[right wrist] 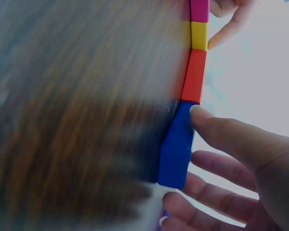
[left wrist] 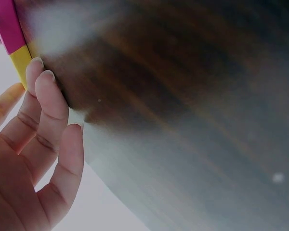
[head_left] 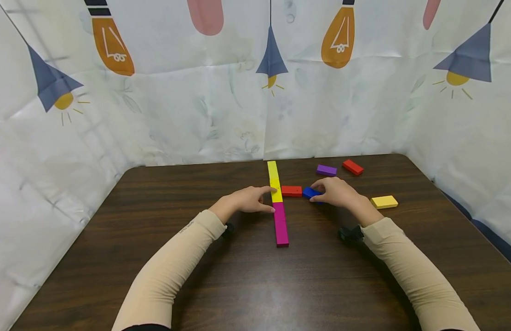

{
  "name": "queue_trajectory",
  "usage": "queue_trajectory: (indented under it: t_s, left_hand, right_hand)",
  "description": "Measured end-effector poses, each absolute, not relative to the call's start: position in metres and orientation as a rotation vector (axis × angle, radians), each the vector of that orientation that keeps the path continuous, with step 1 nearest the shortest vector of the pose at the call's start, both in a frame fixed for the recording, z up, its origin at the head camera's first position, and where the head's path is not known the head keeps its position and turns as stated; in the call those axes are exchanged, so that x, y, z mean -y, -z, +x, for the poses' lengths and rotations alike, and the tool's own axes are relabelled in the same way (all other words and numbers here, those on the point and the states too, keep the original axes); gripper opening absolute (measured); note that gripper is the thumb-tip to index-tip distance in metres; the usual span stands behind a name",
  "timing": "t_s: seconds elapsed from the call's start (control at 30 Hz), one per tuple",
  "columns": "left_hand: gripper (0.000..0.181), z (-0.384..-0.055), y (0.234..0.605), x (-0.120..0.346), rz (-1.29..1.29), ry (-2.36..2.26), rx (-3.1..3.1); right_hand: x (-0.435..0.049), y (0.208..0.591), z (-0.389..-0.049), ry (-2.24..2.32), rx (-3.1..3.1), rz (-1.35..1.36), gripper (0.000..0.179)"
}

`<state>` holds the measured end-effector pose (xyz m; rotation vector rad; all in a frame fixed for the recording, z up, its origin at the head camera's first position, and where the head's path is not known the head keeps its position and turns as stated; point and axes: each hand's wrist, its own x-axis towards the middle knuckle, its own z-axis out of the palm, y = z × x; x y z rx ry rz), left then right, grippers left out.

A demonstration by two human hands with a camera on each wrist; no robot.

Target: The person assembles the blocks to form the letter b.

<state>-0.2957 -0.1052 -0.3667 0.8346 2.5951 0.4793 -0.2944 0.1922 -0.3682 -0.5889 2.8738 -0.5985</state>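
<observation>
A straight column of rectangular blocks lies flat on the table, with a yellow stretch (head_left: pixel 273 172) at the far end and a magenta stretch (head_left: pixel 281 230) nearer. My left hand (head_left: pixel 249 199) is at the column's left side. Its index finger touches the yellow part, and its thumb lies by the top of the magenta part. A red block (head_left: pixel 291 191) extends rightward from the yellow part. Beyond its right end is a blue block (right wrist: pixel 176 149), pinched by my right hand (head_left: pixel 338 192) between thumb and fingers. In the right wrist view, the blue block's near end meets the red one.
Loose blocks lie at the right: a purple block (head_left: pixel 326 170) and a red block (head_left: pixel 353 167) behind the right hand, a yellow block (head_left: pixel 384 202) beside its wrist. The dark wooden table (head_left: pixel 189 184) ends at a patterned curtain (head_left: pixel 176 92).
</observation>
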Motion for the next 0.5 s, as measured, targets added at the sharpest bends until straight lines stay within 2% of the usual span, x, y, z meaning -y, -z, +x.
queue_trajectory:
  t_s: [0.5]
  left_hand:
    - [0.071, -0.295, 0.366, 0.105, 0.836, -0.481, -2.594]
  right_hand:
    - [-0.221, 0.357, -0.281, 0.789, -2.945, -0.751, 0.034]
